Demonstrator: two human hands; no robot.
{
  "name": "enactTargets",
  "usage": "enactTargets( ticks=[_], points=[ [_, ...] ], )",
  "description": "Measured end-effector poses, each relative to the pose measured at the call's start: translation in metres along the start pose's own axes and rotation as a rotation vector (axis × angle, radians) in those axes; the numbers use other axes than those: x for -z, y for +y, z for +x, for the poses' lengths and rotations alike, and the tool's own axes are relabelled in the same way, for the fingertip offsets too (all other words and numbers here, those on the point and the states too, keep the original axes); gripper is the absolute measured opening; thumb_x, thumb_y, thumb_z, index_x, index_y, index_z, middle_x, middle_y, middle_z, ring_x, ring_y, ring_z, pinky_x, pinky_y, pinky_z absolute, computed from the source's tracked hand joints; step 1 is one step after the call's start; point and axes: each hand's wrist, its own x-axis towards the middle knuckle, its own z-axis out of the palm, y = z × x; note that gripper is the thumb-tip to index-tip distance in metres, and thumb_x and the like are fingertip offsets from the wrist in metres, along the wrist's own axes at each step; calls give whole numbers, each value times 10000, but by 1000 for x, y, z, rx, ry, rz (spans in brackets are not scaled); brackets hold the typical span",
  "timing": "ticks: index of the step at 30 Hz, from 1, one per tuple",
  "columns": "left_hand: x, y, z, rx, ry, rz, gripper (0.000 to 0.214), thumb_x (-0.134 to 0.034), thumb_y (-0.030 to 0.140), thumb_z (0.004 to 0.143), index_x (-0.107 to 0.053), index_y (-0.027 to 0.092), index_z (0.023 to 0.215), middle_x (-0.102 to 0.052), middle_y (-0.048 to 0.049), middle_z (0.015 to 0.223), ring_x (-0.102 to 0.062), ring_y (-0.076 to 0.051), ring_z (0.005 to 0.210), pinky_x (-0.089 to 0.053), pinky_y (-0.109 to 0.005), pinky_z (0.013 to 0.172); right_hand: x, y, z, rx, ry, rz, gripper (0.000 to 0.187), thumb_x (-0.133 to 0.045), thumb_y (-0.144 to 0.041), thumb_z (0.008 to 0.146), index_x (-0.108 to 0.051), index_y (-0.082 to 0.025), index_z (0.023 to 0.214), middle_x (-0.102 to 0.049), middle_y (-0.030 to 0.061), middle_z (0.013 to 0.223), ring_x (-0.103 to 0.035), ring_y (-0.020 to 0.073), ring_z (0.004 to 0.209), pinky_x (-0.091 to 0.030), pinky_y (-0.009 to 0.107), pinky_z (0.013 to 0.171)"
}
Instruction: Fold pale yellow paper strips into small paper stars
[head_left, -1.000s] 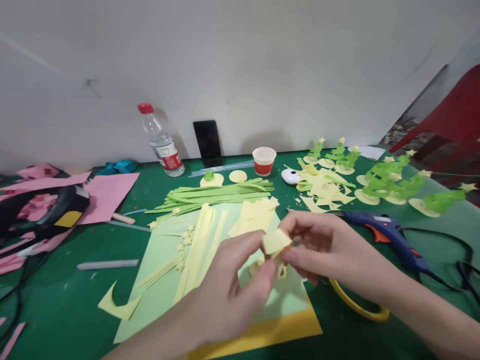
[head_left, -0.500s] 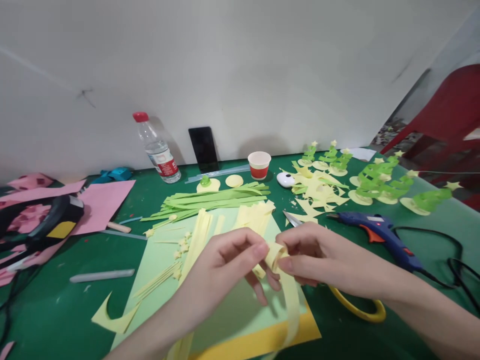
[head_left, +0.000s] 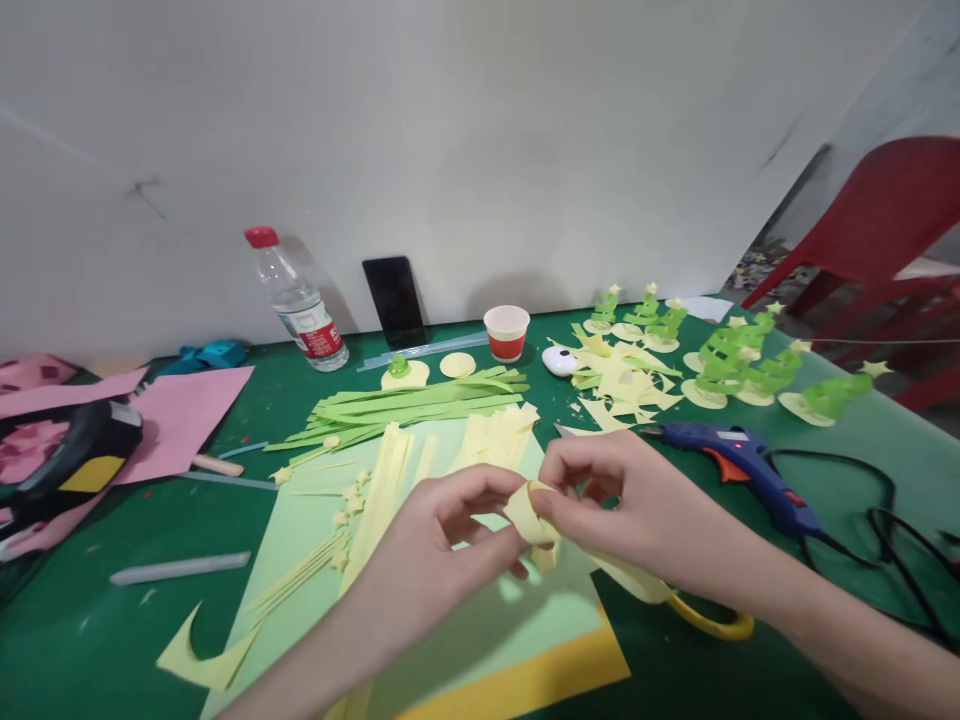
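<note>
A pale yellow paper strip (head_left: pixel 526 518) is curled into a loop between my two hands above the light green sheet. My left hand (head_left: pixel 450 545) holds the loop's left side between thumb and fingers. On the other side, my right hand (head_left: pixel 607 490) pinches the strip near its bend, and a long tail runs out below that hand to the right. Under my right forearm lies a pair of scissors, mostly hidden, with its yellow handle (head_left: pixel 716 622) showing. Flat yellow strips (head_left: pixel 382 490) and tiny paper stars (head_left: pixel 349 505) rest on the sheet (head_left: pixel 450 650).
Green strips (head_left: pixel 420 400), a paper cup (head_left: pixel 507 333), a phone (head_left: pixel 394 303) and a bottle (head_left: pixel 304 320) stand or lie toward the wall. Right are paper scraps (head_left: pixel 626 380), green spiral trees (head_left: pixel 727 365) and a corded glue gun (head_left: pixel 742 465). Pink paper (head_left: pixel 191 420) lies left.
The strip's tail hung down toward the front edge before; now it points right beneath my right hand. My fingers have shifted on the loop, and the view has turned slightly right.
</note>
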Motion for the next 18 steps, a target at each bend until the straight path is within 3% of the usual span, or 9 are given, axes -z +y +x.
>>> enactTargets(
  ticks=[7, 12, 18],
  points=[
    [3, -2, 1, -18, -45, -77, 55, -652, 189, 736, -704, 188, 753, -676, 12, 714, -614, -108, 558, -512, -202, 570, 0, 3, -2, 48, 59, -73, 202, -531, -223, 775, -510, -181, 578, -498, -29, 542, -405, 78, 481, -319, 185, 432],
    [3, -5, 1, -45, 31, -21, 76, -624, 193, 766, -681, 190, 716, -629, 36, 641, -610, -99, 535, -499, -195, 572, 2, 1, 0, 14, -23, -21, 216, -568, -257, 810, -546, -176, 611, -504, -37, 561, -414, 72, 504, -311, 181, 449],
    [6, -4, 1, -82, 30, 0, 120, -578, 234, 809, -685, 182, 793, -648, 12, 667, -622, -111, 554, -515, -207, 586, 9, -4, 3, -5, -92, 114, 205, -568, -286, 804, -558, -177, 631, -463, -43, 555, -367, 78, 497, -279, 197, 443]
  ],
)
